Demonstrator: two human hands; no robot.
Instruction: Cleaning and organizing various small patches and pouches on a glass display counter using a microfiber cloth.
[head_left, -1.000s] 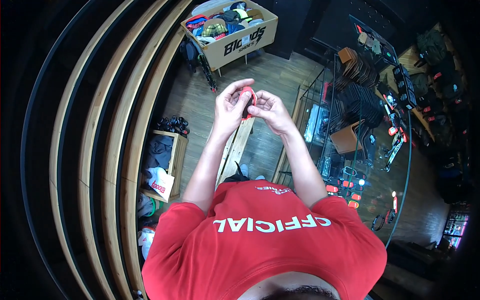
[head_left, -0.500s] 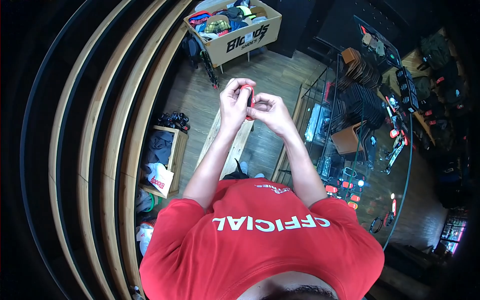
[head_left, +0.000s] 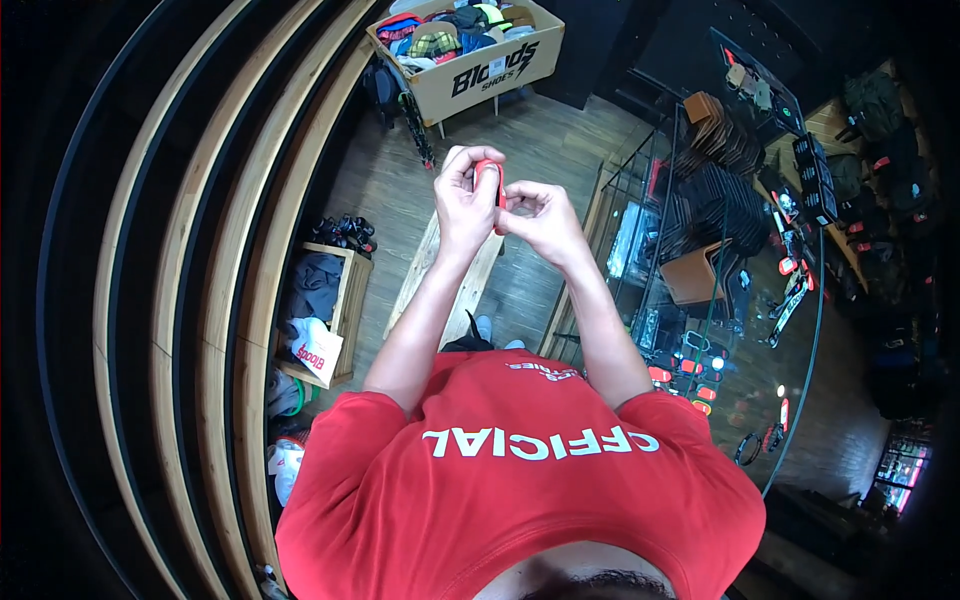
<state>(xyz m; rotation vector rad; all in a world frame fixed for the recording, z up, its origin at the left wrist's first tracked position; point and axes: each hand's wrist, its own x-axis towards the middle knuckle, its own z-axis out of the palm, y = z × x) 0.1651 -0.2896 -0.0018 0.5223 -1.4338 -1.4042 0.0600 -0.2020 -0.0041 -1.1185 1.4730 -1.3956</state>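
Observation:
Out in front of my chest, both hands hold a small red band-like item [head_left: 502,190] upright between them. My left hand [head_left: 464,205] has its fingers curled over the item's upper end, with the thumb pressed on its side. With thumb and index finger my right hand [head_left: 543,216] pinches the lower right edge, the other fingers bent. The fingers hide much of the item, so its exact kind cannot be made out. Below the hands stands a light wooden bench [head_left: 465,290].
Curved wooden shelves [head_left: 225,300] rise along the left, near a wooden crate [head_left: 350,310] with dark cloth. A cardboard box [head_left: 490,75] full of caps stands ahead. To the right, a glass display case [head_left: 640,240] holds small goods, with stacked dark items [head_left: 725,215] beyond its near edge.
The red item has turned, so more of its red outer side shows and its dark inside is hidden. Both hands have moved slightly up, still gripping it.

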